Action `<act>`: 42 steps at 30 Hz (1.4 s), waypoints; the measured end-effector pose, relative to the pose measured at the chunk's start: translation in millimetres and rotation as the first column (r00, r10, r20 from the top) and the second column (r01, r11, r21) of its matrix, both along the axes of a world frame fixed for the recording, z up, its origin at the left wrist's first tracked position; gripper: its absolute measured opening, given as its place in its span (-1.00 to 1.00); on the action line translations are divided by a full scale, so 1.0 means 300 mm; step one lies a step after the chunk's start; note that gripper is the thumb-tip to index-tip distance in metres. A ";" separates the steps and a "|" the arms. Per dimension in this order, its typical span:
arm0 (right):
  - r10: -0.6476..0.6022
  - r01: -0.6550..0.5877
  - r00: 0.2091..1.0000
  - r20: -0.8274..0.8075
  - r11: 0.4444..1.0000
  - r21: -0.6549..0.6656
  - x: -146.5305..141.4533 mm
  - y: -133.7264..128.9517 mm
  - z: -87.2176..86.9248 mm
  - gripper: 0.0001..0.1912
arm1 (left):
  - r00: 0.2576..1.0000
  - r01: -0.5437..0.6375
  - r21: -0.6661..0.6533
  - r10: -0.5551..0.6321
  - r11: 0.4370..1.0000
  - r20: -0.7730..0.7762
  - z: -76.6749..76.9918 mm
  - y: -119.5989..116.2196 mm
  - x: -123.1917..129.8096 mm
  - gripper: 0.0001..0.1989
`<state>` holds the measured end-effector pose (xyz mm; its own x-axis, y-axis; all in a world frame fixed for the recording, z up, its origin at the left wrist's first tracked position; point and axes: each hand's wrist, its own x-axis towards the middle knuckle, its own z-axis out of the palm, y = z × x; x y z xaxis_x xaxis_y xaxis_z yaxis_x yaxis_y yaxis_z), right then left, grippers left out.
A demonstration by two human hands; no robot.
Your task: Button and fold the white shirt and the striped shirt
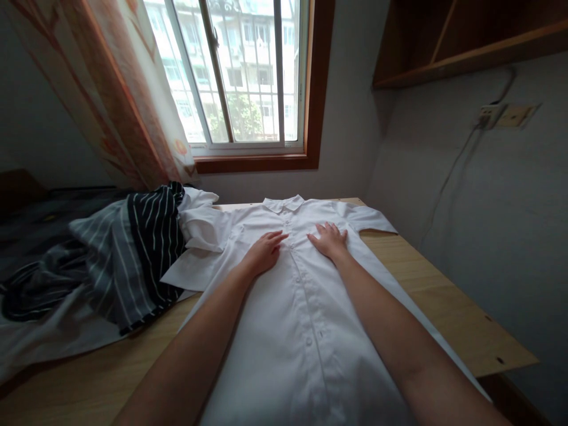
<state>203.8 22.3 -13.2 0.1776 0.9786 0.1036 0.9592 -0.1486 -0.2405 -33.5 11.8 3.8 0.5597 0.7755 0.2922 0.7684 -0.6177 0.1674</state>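
No readable text, label, brand, number or sign is being shown.

1. At 12 o'clock I see a brown-framed window [255,89], bright with daylight; a pale building [261,53] and a tree [242,118] show beyond bars.
2. At 10 to 11, a patterned curtain [115,89] hangs.
3. At 1 to 2, grey wall [355,112], wooden shelf [470,58], socket [490,116] and dangling cord [453,164].
4. Before me, a pale wooden table [444,302], one corner towards 2.
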 end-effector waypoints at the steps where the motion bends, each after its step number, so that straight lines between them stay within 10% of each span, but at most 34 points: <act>1: -0.003 0.003 1.000 -0.005 1.000 0.022 0.000 -0.001 -0.003 -0.32 | 0.999 0.032 -0.034 -0.032 0.999 0.004 -0.004 -0.006 0.013 -0.49; 8: 0.035 -0.019 0.994 -0.103 0.989 0.147 0.019 -0.012 0.004 -0.64 | 0.987 -0.035 -0.144 0.013 0.989 -0.157 -0.022 -0.023 0.060 -0.41; 20: 0.176 -0.170 0.981 -0.078 0.983 0.072 -0.150 -0.059 0.012 -0.26 | 0.980 -0.055 -0.183 0.018 0.981 -0.198 -0.010 -0.035 0.060 -0.20; 42: -0.208 0.208 0.978 0.003 0.975 -0.075 0.090 0.012 -0.028 -0.41 | 0.968 -0.190 -0.209 0.147 0.959 -0.203 0.026 -0.063 0.049 -0.27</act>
